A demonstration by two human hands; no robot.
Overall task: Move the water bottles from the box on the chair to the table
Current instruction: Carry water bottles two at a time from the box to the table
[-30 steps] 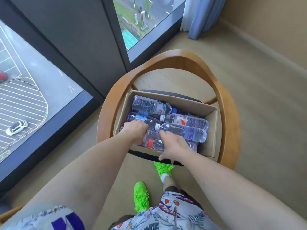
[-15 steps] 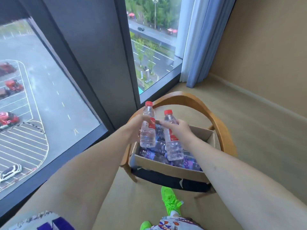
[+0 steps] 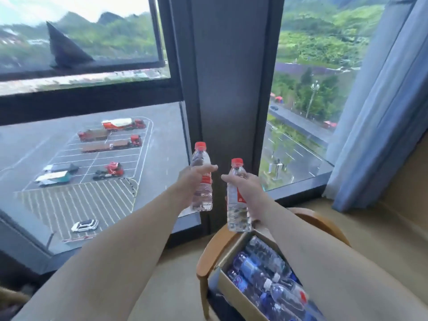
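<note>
Your left hand (image 3: 191,181) grips one upright water bottle (image 3: 202,179); your right hand (image 3: 249,188) grips another bottle (image 3: 237,200), both raised above the box (image 3: 234,290) on the chair (image 3: 208,258), near right.

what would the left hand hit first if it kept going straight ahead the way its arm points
Probably the window glass just left of the dark pillar. The left hand, gripping a bottle, has nothing else ahead of it in view, though depth is hard to judge.
</note>
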